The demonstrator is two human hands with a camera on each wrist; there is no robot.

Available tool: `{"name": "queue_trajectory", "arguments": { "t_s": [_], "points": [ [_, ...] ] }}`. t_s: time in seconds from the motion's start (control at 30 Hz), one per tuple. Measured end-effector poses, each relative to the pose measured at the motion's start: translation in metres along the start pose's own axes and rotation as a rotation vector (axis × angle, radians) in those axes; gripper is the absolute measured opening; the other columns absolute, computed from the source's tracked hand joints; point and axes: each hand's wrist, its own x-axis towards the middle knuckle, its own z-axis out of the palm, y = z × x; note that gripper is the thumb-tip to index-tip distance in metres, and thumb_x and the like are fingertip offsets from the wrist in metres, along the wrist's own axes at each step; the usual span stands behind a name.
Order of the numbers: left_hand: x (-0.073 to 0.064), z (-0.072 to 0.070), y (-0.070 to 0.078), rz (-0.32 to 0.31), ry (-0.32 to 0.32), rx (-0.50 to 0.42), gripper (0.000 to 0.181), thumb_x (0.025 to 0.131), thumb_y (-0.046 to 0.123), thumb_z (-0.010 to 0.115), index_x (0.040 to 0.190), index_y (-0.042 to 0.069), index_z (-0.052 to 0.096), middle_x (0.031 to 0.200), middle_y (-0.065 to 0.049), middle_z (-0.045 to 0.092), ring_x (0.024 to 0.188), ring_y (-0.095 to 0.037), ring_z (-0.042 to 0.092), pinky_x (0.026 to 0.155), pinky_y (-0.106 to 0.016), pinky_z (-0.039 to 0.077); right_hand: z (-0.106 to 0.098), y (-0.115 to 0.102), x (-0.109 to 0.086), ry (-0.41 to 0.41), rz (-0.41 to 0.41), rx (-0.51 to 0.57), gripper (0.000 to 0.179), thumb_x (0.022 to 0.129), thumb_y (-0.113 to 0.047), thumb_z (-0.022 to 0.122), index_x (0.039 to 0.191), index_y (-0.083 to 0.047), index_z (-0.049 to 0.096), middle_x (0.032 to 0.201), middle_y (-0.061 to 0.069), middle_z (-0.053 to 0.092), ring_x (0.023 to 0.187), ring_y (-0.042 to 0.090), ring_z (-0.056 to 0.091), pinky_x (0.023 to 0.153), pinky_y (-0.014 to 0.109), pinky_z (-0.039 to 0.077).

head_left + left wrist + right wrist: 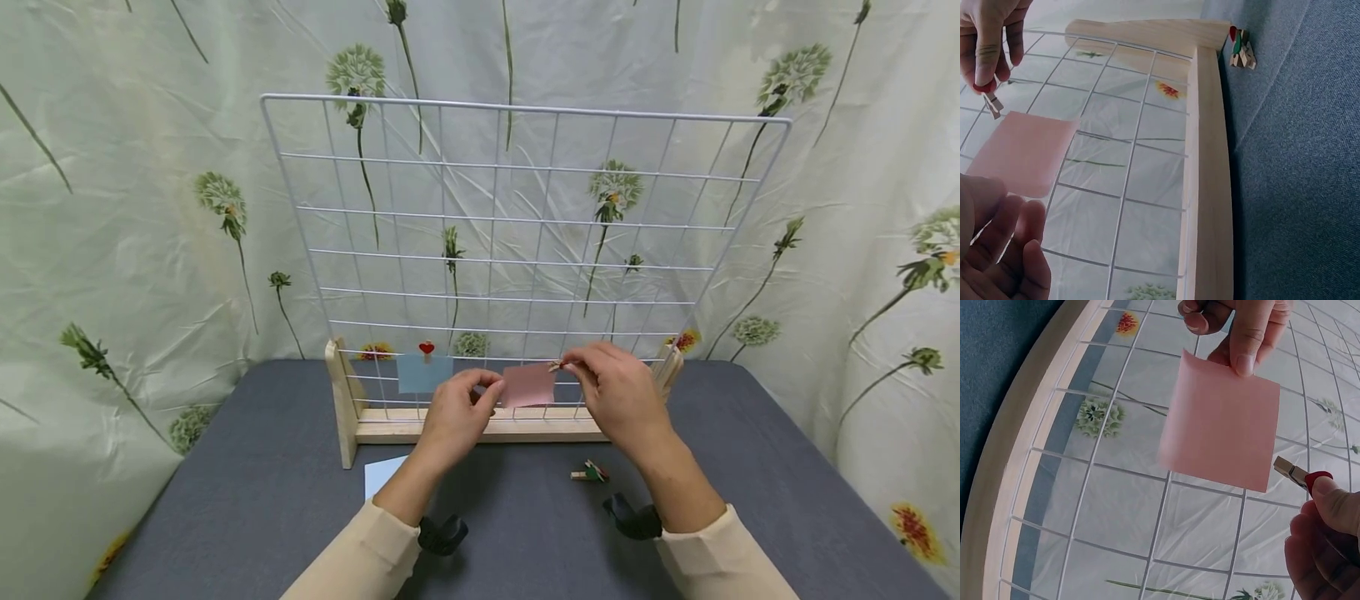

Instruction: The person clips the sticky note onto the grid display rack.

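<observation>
Looking from right wrist, unlike head, shows clothespin point(1297, 475) apart from pink paper point(1225, 425).

Before the white wire grid point(492, 218), the left forearm point(412, 483) hides part of a pale blue paper sheet point(381, 477), and green-and-red wooden clothespins point(591, 472) are too small to count. Over the grid, the left hand point(460, 408) covers part of the square pink paper's edge point(1225, 422); the right hand point(618, 396) hides part of a wooden clothespin's red ornament point(1314, 477).
</observation>
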Motion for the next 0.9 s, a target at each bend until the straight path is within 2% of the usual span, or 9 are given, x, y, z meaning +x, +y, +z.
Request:
{"name": "queue_trajectory", "arguments": {
  "t_s": [0.2, 0.4, 0.53, 0.67, 0.9],
  "points": [
    [0.003, 0.003, 0.002, -0.004, -0.018, -0.057, 0.017, 0.100, 0.025, 0.067, 0.107, 0.011, 0.075, 0.100, -0.006, 0.072, 0.070, -0.008, 0.071, 0.055, -0.024, 0.052, 0.005, 0.001, 0.001, 0.044, -0.032, -0.019, 0.009, 0.088, -0.005, 0.078, 0.097, -0.006, 0.076, 0.094, 0.008, 0.075, 0.084, 0.023, 0.072, 0.071, 0.040, 0.060],
    [0.004, 0.006, 0.002, -0.012, -0.003, -0.069, 0.018, 0.101, 0.024, 0.066, 0.106, 0.010, 0.075, 0.093, -0.007, 0.074, 0.072, -0.018, 0.073, 0.054, -0.024, 0.050, 0.013, 0.001, 0.001, 0.084, -0.046, -0.048, 0.007, 0.089, -0.010, 0.077, 0.096, -0.007, 0.076, 0.094, 0.008, 0.075, 0.084, 0.023, 0.074, 0.071, 0.040, 0.061],
    [0.005, 0.008, 0.004, -0.032, 0.013, -0.071, 0.018, 0.101, 0.024, 0.066, 0.106, 0.010, 0.075, 0.085, -0.006, 0.076, 0.073, -0.022, 0.074, 0.054, -0.025, 0.048, 0.013, -0.001, 0.004, 0.064, -0.030, -0.068, 0.008, 0.092, -0.011, 0.075, 0.098, -0.007, 0.076, 0.095, 0.007, 0.076, 0.085, 0.023, 0.074, 0.073, 0.041, 0.061],
    [0.006, 0.010, 0.006, -0.060, 0.030, -0.059, 0.018, 0.101, 0.026, 0.066, 0.106, 0.011, 0.076, 0.083, -0.004, 0.076, 0.071, -0.017, 0.073, 0.054, -0.026, 0.048, 0.010, -0.005, 0.010, 0.019, -0.027, -0.091, 0.009, 0.093, -0.012, 0.073, 0.101, -0.008, 0.076, 0.097, 0.006, 0.076, 0.087, 0.023, 0.074, 0.075, 0.041, 0.061],
    [0.006, 0.012, 0.009, -0.083, 0.040, -0.058, 0.019, 0.101, 0.027, 0.066, 0.107, 0.012, 0.076, 0.086, -0.006, 0.077, 0.067, -0.011, 0.071, 0.054, -0.026, 0.049, 0.012, -0.011, 0.018, 0.012, -0.085, -0.140, 0.007, 0.091, -0.010, 0.075, 0.098, -0.011, 0.075, 0.095, 0.004, 0.076, 0.084, 0.021, 0.074, 0.070, 0.038, 0.060]
  ]
}}
